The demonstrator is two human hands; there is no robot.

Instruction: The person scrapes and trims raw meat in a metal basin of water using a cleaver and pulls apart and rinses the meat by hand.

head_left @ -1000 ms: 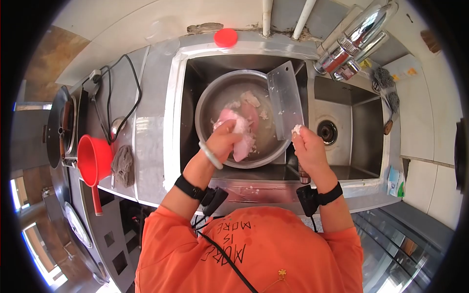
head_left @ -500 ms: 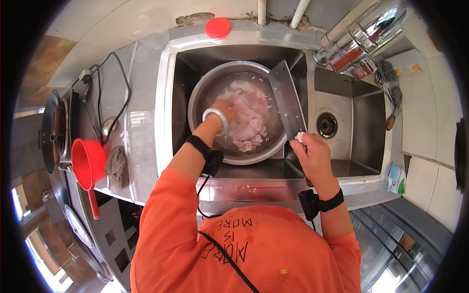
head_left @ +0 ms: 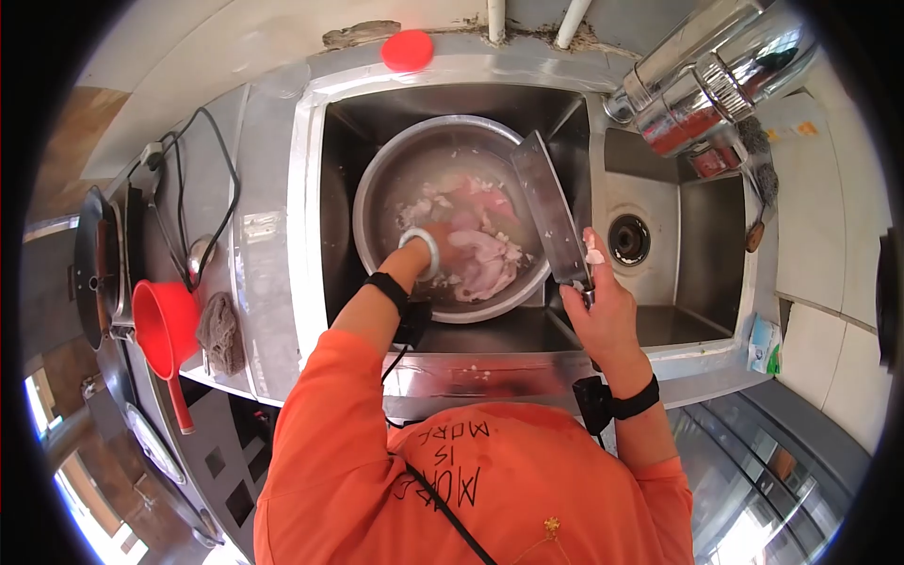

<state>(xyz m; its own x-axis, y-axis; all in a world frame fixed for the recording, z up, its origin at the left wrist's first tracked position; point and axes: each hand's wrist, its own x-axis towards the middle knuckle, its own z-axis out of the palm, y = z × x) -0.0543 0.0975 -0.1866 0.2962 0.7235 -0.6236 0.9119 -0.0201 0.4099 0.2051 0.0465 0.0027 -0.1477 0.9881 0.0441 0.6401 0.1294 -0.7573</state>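
A round metal basin (head_left: pixel 377 193) of cloudy water stands in the larger sink compartment. Pale pink meat (head_left: pixel 485 266) lies in the water among small whitish scraps. My left hand (head_left: pixel 441 247) is down in the water at the left side of the meat; its fingers are hidden by water and blur. At the basin's right edge leans a cleaver (head_left: pixel 551 212), its blade partly over the rim. My right hand (head_left: pixel 603 306) is closed round the cleaver's handle end, with a small whitish scrap on its fingers.
A red lid (head_left: pixel 407 51) lies behind the sink, and a chrome faucet (head_left: pixel 702 104) stands at the back right. The smaller sink compartment (head_left: pixel 650 198) is on the right. A red dipper (head_left: pixel 165 325), grey cloth (head_left: pixel 221 331) and black cable (head_left: pixel 229 160) are on the left.
My left hand has gone from lifting meat above the basin to being down in the water. The meat has shifted and spread. My right hand has moved onto the cleaver's handle.
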